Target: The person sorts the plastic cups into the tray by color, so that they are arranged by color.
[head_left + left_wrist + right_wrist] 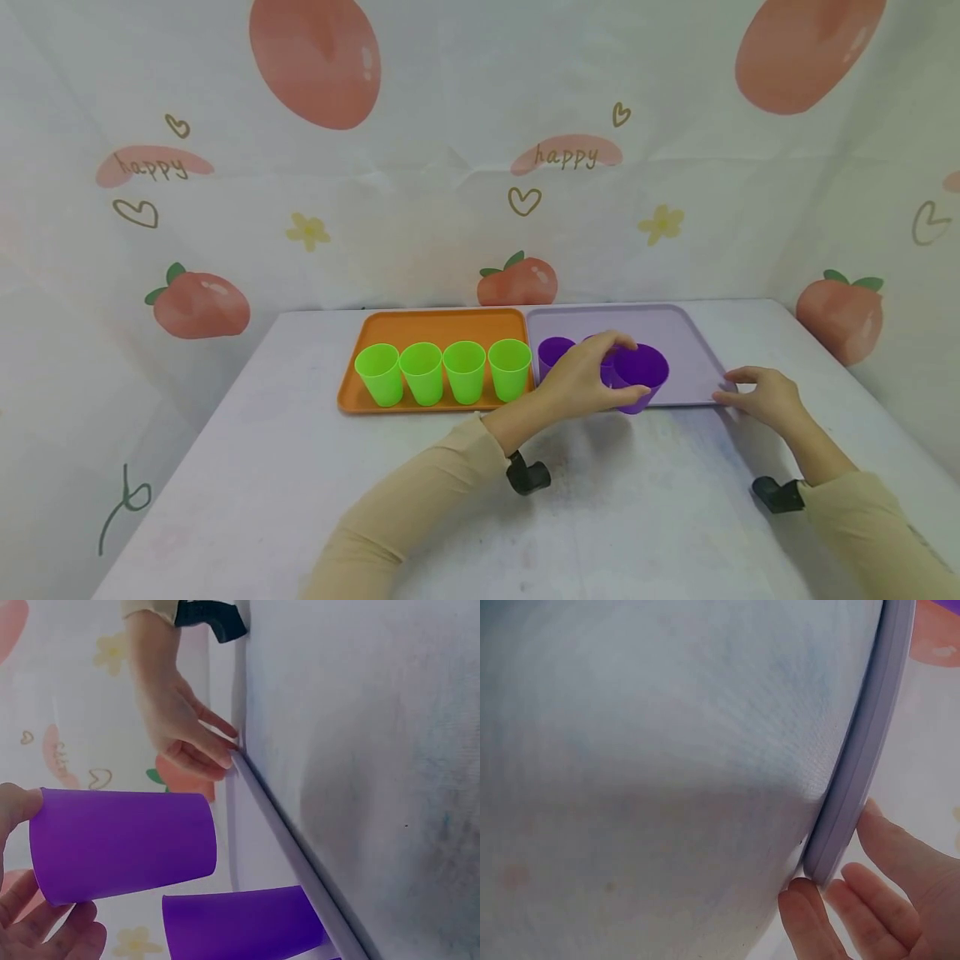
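My left hand (581, 379) grips a purple cup (124, 844) near its rim, thumb on one side and fingers on the other. The cup is upright over the front part of the lilac tray (693, 358). Two more purple cups stand on that tray to its left; one, at the tray's left side (553, 352), is partly behind my hand, and the other is mostly hidden. At the tray's front right corner, my right hand (768, 402) pinches the edge, with the thumb (889, 836) on the rim and fingertips at the corner's outer side.
An orange tray (442, 323) lies against the lilac tray's left side. Several bright green cups (465, 375) stand on it in a row. Both trays are on a white-covered table (300, 500), with a printed cloth (420, 208) hanging behind.
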A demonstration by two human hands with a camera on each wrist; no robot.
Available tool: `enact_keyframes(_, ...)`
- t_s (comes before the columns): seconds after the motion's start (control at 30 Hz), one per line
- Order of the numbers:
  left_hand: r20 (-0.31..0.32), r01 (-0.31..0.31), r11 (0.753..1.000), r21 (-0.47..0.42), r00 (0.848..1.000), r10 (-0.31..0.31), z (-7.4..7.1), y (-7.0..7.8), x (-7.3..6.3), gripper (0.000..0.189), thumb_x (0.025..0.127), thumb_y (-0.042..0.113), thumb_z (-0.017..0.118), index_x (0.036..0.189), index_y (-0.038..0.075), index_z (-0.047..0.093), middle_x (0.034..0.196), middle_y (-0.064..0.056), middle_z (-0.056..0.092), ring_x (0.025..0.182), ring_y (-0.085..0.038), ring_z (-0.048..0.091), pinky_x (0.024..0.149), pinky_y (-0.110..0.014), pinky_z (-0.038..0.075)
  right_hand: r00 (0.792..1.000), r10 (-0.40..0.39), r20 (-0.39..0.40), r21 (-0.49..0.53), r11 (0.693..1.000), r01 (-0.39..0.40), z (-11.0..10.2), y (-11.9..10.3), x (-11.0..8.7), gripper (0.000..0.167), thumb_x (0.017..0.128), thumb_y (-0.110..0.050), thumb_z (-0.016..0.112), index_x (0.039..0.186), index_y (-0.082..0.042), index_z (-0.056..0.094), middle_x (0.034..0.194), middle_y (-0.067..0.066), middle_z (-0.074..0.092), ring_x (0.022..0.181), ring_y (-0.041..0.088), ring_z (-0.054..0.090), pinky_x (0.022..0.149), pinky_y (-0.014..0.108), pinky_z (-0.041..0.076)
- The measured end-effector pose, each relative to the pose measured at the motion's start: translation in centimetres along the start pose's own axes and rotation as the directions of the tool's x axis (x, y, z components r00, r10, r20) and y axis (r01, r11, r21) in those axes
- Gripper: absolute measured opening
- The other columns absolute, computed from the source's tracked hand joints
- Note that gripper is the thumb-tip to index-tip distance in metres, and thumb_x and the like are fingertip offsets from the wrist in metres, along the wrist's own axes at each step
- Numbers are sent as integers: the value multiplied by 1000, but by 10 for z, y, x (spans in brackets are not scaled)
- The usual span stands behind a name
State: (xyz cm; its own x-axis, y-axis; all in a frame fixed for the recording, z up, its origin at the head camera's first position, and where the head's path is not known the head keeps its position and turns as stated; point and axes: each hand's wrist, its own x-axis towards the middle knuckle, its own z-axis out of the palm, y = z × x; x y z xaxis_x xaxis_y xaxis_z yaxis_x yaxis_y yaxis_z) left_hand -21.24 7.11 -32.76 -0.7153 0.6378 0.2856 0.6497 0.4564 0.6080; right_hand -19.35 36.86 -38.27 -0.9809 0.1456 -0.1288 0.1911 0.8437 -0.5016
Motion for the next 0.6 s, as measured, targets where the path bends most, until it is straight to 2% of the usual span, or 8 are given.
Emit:
enact_keyframes(0.23,15,-25,998,64,1000,24,4,0,12,51,80,37,71,122,15,53,121,4,61,111,-8,56,95,-13,44,1000,-13,-11,-7,1000,13,0,0,0,66,81,-36,68,122,12,48,128,41,40,110,54,42,90,64,39)
enact_keyframes(0.47,38,-36,994,99,999,32,10,-2,23,51,81,40,70,122,15,53,114,4,62,97,-9,57,78,-8,43,1000,-5,-5,-9,1000,5,-1,0,1,65,82,-34,68,123,12,48,128,41,41,103,50,48,88,62,41)
enact_keyframes(0.6,47,-33,990,136,999,27,14,-3,28,51,82,41,69,123,16,53,116,4,62,95,-9,57,76,-9,42,1000,-4,-6,-1,1000,4,0,1,1,65,82,-34,68,123,12,48,128,41,41,101,48,50,86,60,43)
